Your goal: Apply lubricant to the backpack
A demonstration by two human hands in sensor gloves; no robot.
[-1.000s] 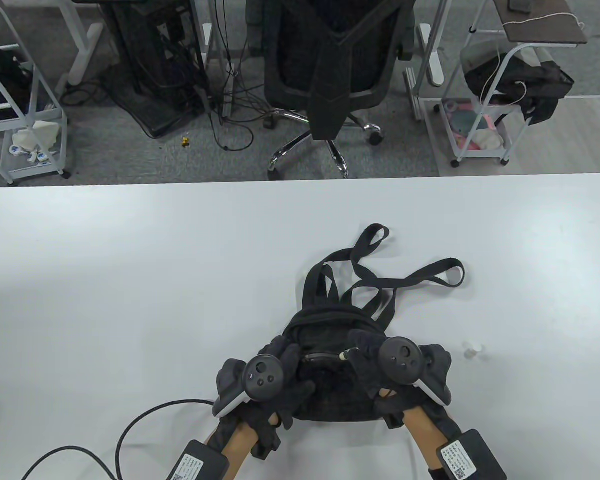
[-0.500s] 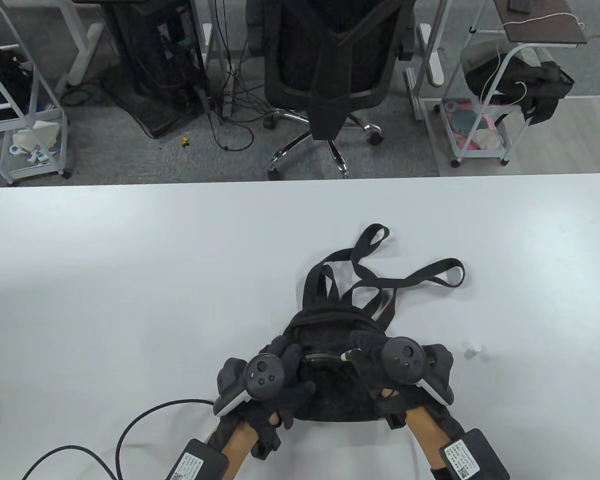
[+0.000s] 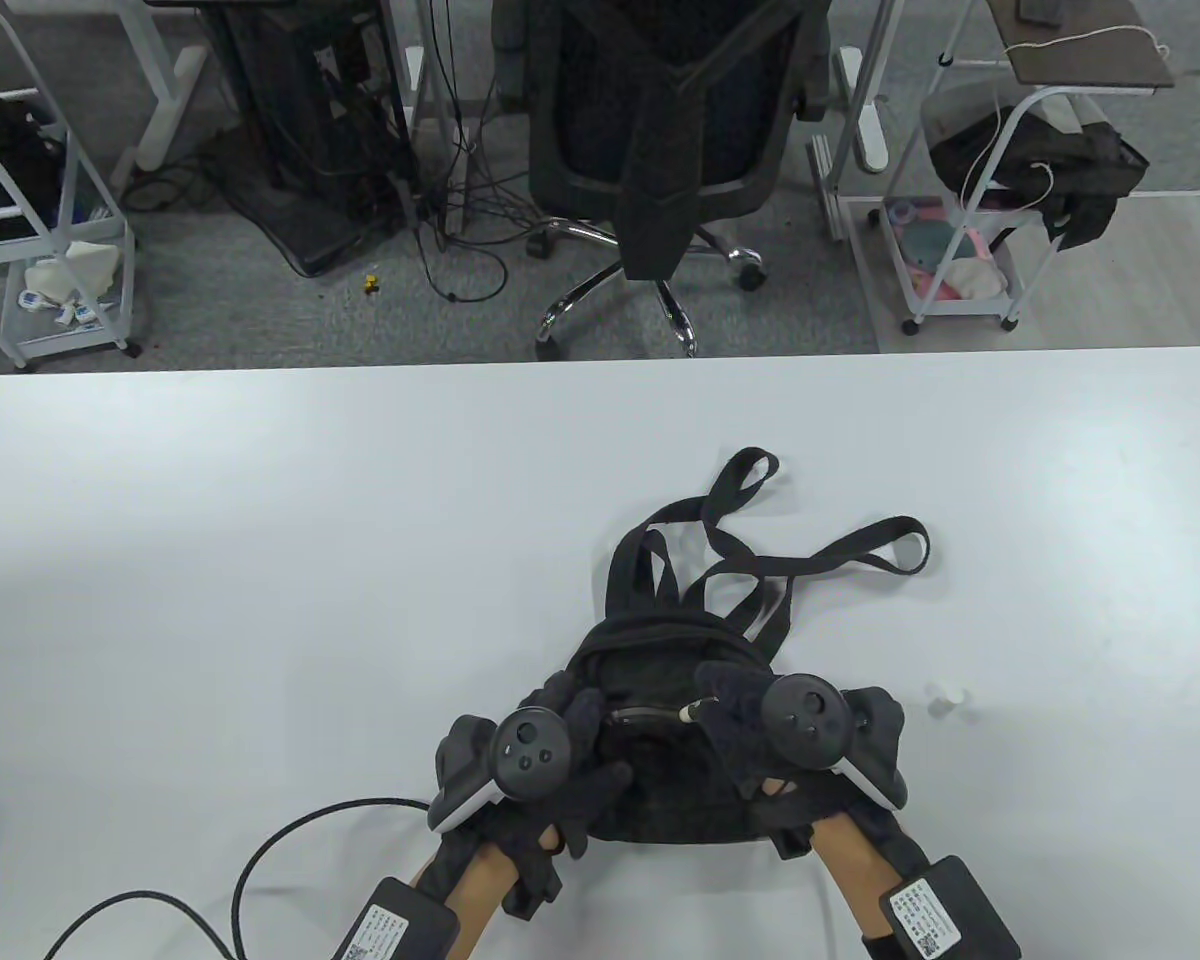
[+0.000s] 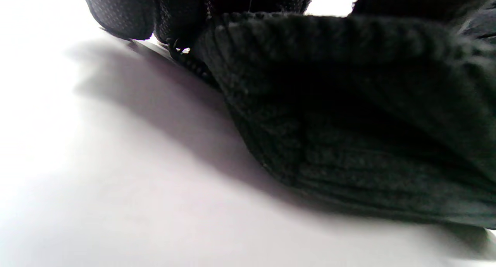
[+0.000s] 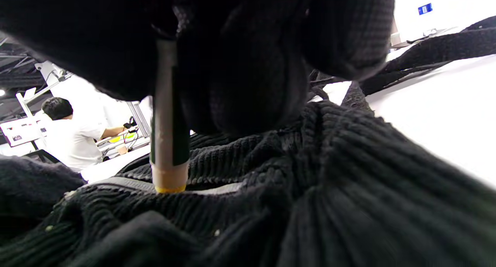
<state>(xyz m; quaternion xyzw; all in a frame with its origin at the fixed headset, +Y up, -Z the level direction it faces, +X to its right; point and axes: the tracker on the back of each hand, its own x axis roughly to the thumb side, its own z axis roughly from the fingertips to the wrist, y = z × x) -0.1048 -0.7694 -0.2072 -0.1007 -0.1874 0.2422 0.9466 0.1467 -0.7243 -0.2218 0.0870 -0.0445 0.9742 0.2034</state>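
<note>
A small black corduroy backpack lies on the white table, straps spread toward the far side. My right hand grips a thin lubricant stick whose tip touches the zipper on the bag's front. In the right wrist view the stick stands upright with its yellow tip on the zipper band. My left hand rests on the backpack's left side, pressing the fabric down.
A small clear cap lies on the table right of the bag. A black cable loops at the near left. Beyond the far edge stand an office chair and wire carts.
The stick's tip has slid slightly left along the zipper. The left hand has barely moved.
</note>
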